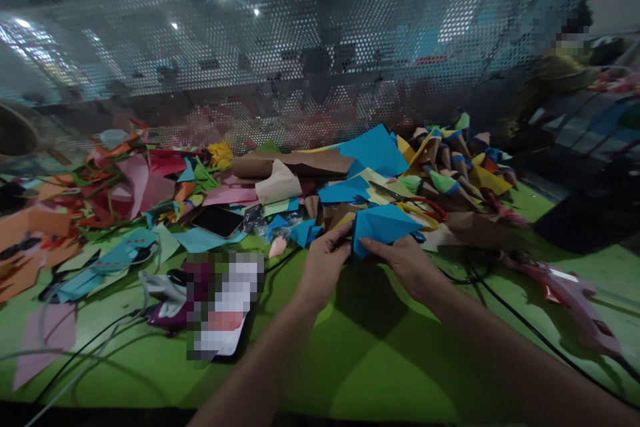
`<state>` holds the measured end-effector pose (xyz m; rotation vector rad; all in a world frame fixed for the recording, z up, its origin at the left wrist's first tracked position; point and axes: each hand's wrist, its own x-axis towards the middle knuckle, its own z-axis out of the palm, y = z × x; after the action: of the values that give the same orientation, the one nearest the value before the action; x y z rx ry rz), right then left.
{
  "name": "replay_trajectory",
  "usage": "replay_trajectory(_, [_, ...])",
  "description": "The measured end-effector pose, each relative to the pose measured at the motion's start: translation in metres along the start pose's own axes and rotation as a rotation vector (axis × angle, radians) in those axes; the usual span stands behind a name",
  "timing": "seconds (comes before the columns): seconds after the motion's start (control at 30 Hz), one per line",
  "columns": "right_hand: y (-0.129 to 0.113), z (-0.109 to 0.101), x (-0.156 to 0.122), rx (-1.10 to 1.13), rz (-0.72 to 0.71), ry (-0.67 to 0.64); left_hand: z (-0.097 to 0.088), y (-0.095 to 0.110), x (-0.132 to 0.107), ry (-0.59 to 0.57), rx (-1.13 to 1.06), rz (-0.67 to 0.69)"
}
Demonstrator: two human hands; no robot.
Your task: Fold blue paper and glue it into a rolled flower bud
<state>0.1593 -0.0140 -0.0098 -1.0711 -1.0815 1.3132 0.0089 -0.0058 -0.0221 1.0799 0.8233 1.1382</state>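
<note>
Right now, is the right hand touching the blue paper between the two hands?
Touching: the head view shows the right hand with its thumb lying on the blue paper, no gap visible.

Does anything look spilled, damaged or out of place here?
Nothing looks clearly spilled or broken. The messiest spot is the heap of coloured paper scraps on the left, jumbled and overlapping. The blue paper in the left hand and right hand looks folded, not torn.

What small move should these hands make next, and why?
Probably press the blue paper flatter along its fold: it looks bent into angled faces, with the left hand at its left edge and the right hand's thumb resting on its near side.
</note>
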Motion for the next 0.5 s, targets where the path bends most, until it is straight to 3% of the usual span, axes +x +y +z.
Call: replay_trajectory(0.5, [-0.0007, -0.0001, -0.0018, 0.055, 0.070, -0.004, 0.0000, 0.0023, -0.0021, 0.012, -0.058, -0.080])
